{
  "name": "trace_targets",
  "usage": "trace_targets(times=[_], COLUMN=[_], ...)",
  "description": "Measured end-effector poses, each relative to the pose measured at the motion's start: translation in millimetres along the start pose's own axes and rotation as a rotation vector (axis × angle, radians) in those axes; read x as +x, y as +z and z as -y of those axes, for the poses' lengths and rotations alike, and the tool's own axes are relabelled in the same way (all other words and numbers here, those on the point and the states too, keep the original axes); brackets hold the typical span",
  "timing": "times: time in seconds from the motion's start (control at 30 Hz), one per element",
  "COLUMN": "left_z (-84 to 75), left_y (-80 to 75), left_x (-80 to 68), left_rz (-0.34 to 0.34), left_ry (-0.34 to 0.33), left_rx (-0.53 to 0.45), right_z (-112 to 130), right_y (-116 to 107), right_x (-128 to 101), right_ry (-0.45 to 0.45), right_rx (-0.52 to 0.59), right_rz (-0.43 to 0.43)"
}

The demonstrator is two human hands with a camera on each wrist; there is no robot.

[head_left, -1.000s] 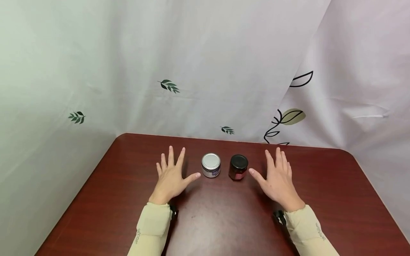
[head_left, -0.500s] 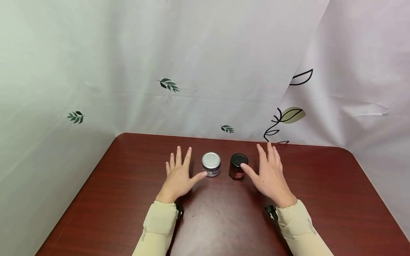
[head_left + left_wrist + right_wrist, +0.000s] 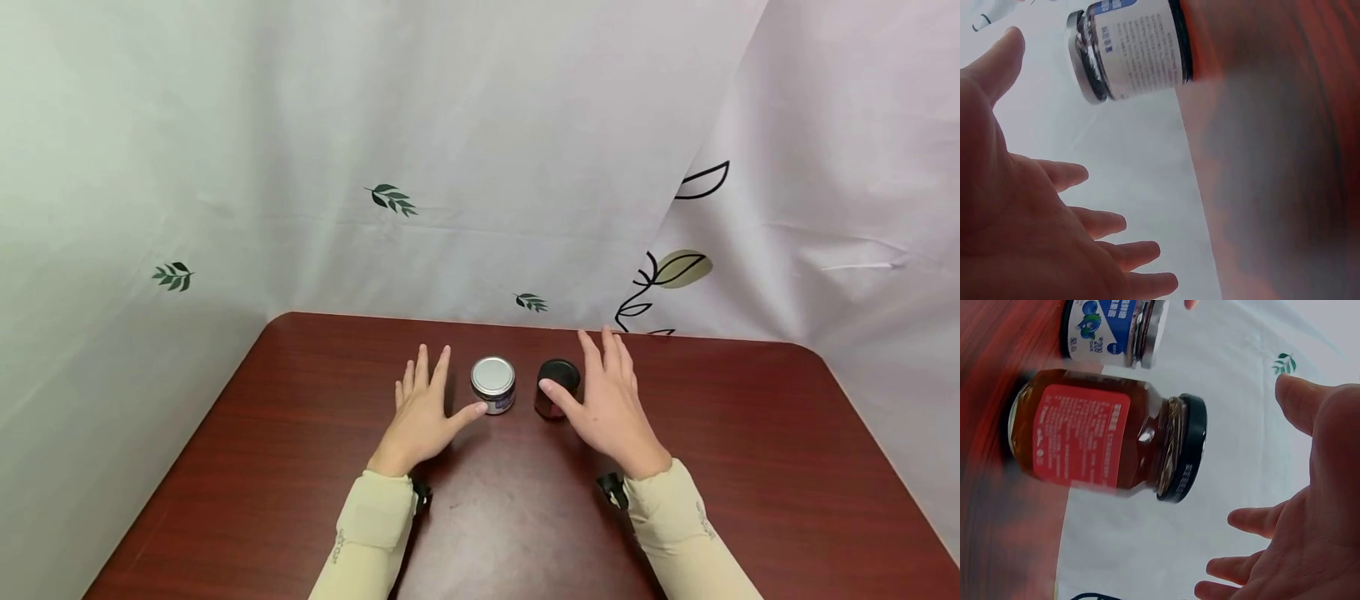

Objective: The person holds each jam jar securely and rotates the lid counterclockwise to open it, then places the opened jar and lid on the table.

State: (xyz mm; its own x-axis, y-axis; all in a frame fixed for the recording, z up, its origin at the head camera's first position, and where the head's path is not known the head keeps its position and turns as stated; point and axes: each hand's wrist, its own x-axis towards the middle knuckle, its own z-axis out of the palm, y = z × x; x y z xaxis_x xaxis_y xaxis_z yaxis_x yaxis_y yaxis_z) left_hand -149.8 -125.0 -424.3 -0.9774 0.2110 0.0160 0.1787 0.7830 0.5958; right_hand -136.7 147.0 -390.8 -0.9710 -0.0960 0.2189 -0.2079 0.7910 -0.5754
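Two glass jars stand upright near the back middle of the table. The left jar (image 3: 492,379) has a silver lid and a white label; blueberries show on that label in the right wrist view. The right jar (image 3: 1094,434) has a black lid, a red label and dark amber contents. My left hand (image 3: 416,421) is spread just left of the silver-lidded jar, thumb tip overlapping its lower front edge in the head view. With fingers extended, my right hand (image 3: 611,408) hovers at the right of the black-lidded jar, its thumb passing in front of the lid. Both hands are without anything in them.
The dark red wooden table (image 3: 285,467) has rounded back corners. A pale curtain (image 3: 465,150) with printed leaves hangs behind it and along both sides. Black wrist straps (image 3: 611,490) show at both cuffs.
My right hand has moved left, its thumb coming across the black-lidded jar. The left hand has shifted right toward the silver-lidded jar. Both jars stay in place.
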Motion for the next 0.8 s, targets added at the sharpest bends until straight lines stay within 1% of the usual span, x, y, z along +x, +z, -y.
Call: trace_targets(times=[0.2, 0.6, 0.8], left_z=[-1.6, -3.1, -1.1], left_y=[1.4, 9.3, 11.5], left_x=[0.7, 2.5, 2.2], left_rz=[0.003, -0.003, -0.014], left_ry=[0.015, 0.038, 0.047], left_rx=[-0.017, -0.047, -0.034], right_z=[3.9, 13.2, 22.4], right_y=[3.9, 9.0, 13.8], right_x=[2.2, 4.3, 6.0], right_ry=[-0.030, -0.061, -0.084], right_rx=[0.001, 0.023, 0.041], right_rz=[-0.020, -0.013, -0.015])
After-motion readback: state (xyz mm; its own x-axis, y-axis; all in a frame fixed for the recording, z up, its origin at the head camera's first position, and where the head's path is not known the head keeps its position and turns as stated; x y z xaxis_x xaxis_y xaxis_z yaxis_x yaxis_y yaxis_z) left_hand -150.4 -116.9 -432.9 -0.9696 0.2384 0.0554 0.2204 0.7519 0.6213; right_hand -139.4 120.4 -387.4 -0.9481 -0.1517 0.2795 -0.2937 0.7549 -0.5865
